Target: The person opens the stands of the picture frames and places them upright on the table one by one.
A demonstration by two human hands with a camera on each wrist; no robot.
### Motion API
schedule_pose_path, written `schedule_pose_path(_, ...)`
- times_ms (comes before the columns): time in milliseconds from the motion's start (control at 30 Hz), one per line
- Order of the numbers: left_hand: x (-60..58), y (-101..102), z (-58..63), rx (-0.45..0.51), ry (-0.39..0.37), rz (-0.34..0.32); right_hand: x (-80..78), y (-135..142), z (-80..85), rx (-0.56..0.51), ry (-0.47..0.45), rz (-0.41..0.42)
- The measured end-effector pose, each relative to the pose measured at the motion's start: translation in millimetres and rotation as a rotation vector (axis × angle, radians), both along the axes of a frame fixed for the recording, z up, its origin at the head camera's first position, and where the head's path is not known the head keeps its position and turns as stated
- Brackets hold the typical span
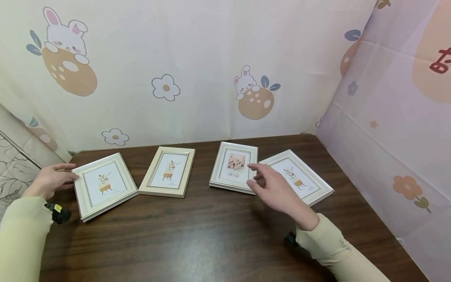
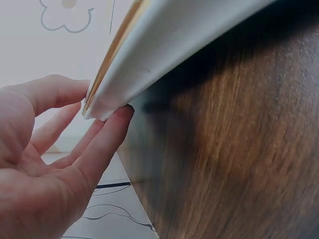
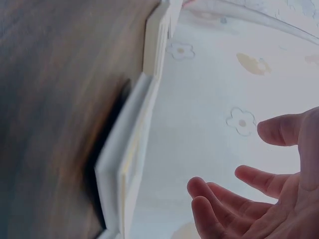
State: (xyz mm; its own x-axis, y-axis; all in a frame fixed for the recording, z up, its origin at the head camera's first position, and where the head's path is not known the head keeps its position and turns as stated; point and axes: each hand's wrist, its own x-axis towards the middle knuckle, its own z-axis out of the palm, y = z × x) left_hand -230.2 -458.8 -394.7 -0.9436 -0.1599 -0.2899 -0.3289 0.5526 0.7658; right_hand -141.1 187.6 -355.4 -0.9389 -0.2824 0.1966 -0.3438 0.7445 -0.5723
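Note:
In the head view, my left hand (image 1: 52, 181) is at the upper left corner of the leftmost white picture frame (image 1: 105, 186), which shows a potted-plant print. The left wrist view has that hand (image 2: 50, 139) pinching the frame's corner (image 2: 144, 55), thumb on one face and fingertips against the other. My right hand (image 1: 276, 190) hovers, fingers loosely bent and apart, over the gap between a white frame with a pink photo (image 1: 235, 168) and a tilted white frame (image 1: 303, 178). Nothing lies in the right hand (image 3: 254, 209) in the right wrist view.
A cream picture frame (image 1: 169, 172) lies second from the left, close beside the leftmost one. All stand on a dark brown wooden table (image 1: 197, 235). A printed curtain (image 1: 197, 78) with rabbits and flowers hangs behind and at the right side.

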Motion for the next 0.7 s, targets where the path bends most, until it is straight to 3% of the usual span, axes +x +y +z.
schedule_pose_path(267, 7.6, 2, 0.9, 0.012, 0.102, -0.036, -4.0, 14, 10.5, -0.015, -0.012, -0.038)
schedule_pose_path(400, 10.8, 4, 3.8, 0.032, 0.14, -0.009, -4.6, 17, 9.4, -0.003, -0.034, -0.039)
schedule_pose_path(567, 15.6, 5, 9.4, 0.241, 0.156, 0.079, -5.0, 19, 5.6, -0.009, -0.041, -0.033)
schedule_pose_path(700, 19.5, 6, 15.3, 0.301, 0.147, 0.137, -3.6, 17, 2.0, -0.02, -0.035, 0.002)
